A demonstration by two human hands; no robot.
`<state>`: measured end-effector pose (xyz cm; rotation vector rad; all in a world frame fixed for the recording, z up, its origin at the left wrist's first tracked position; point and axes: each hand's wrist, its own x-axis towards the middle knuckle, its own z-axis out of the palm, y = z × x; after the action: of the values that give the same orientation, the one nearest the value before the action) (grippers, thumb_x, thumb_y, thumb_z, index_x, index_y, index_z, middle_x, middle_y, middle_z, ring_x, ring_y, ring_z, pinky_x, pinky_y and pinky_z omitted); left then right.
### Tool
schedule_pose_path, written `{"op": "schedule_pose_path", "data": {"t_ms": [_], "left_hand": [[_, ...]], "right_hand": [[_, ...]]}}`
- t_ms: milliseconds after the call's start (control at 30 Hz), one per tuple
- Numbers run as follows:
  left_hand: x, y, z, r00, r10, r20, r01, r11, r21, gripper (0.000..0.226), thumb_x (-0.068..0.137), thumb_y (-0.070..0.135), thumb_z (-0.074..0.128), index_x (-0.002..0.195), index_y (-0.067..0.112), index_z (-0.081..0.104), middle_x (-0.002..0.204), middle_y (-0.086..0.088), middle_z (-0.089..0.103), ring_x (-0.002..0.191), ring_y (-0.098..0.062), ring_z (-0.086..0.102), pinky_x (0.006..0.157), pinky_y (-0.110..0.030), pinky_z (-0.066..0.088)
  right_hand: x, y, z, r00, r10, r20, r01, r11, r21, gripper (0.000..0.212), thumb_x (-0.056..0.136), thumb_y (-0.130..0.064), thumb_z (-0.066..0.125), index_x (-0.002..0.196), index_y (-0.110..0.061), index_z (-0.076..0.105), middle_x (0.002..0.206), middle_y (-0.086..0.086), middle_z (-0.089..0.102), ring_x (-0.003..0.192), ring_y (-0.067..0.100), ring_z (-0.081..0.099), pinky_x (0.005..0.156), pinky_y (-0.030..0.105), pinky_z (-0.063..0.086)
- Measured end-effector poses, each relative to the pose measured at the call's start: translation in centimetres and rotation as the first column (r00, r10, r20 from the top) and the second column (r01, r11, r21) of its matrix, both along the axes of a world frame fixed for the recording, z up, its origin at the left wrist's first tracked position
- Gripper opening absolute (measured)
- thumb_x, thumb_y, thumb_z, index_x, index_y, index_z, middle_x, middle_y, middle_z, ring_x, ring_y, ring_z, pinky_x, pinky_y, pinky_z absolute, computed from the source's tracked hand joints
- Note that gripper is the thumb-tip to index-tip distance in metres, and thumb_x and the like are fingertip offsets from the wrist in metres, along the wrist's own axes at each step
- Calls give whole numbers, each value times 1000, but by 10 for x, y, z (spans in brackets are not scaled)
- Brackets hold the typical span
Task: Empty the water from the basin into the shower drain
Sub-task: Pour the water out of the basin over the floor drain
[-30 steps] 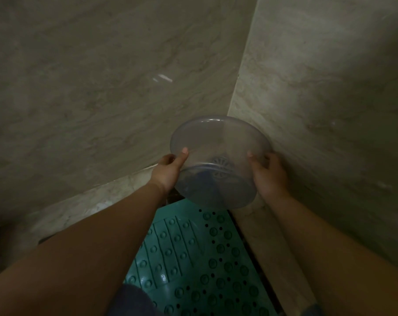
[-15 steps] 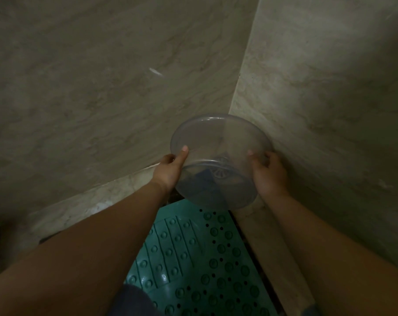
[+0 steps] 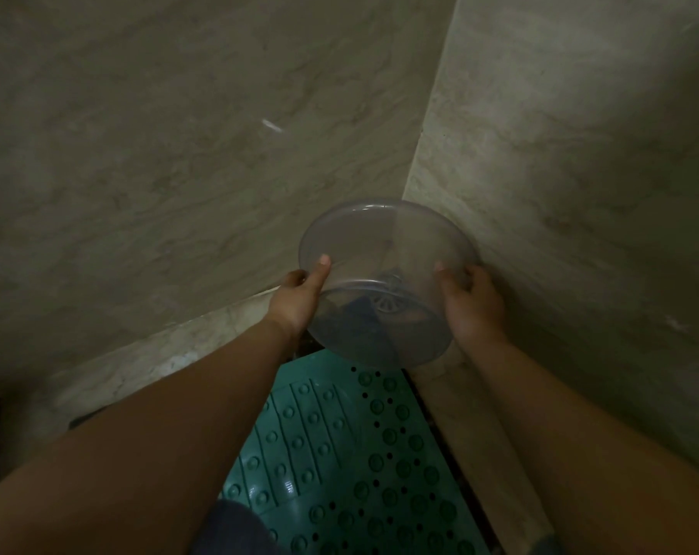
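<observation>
Both hands hold a clear plastic basin (image 3: 383,250) in the corner where two marbled walls (image 3: 179,134) meet, its open mouth tipped away from the camera toward that corner and its flat base turned toward the viewer and down. The left hand (image 3: 297,300) grips the left rim, thumb laid along the outer wall pointing up and the fingers curled behind the edge; the right hand (image 3: 474,304) has its grip closed on the right rim in the same way, thumb on the near side, fingers hidden behind the plastic. Through the see-through base a round ribbed shape, the shower drain (image 3: 387,304), shows directly below the basin, with dark patches around it. Whether any water is left in the basin cannot be told in the dim light. A green rubber mat (image 3: 363,454) with raised studs and small holes lies on the floor nearer the camera, just below the basin's lower edge, beside a pale stone ledge (image 3: 472,434) along the right wall
</observation>
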<state>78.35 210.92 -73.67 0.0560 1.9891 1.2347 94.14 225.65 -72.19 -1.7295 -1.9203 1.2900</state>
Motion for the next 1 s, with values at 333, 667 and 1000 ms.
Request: {"op": "schedule_pose_path", "data": {"t_ms": [333, 667, 1000], "left_hand": [[1, 1, 1, 1000, 17, 5, -17, 1000, 13, 82, 81, 68, 52, 141, 13, 47, 141, -13, 55, 125, -33, 55, 111, -49, 42], [1, 0, 3, 1000, -1, -2, 1, 1000, 1, 84, 81, 70, 50, 143, 13, 47, 142, -14, 55, 125, -33, 56, 110, -49, 42], [1, -1, 4, 1000, 15, 24, -16, 1000, 26, 77, 84, 68, 49, 140, 15, 49, 140, -12, 56, 116, -28, 57, 99, -38, 45]], "right_hand": [[1, -1, 3, 1000, -1, -15, 1, 1000, 0, 75, 83, -62, 51, 144, -19, 41, 147, 9, 49, 130, 33, 50, 107, 46, 42], [0, -2, 7, 1000, 8, -20, -8, 1000, 5, 78, 83, -63, 51, 146, -19, 39, 149, 8, 46, 133, 32, 48, 108, 47, 41], [2, -2, 10, 999, -7, -44, 6, 1000, -21, 68, 86, -56, 52, 142, -18, 44, 144, 10, 50, 127, 32, 52, 104, 44, 44]]}}
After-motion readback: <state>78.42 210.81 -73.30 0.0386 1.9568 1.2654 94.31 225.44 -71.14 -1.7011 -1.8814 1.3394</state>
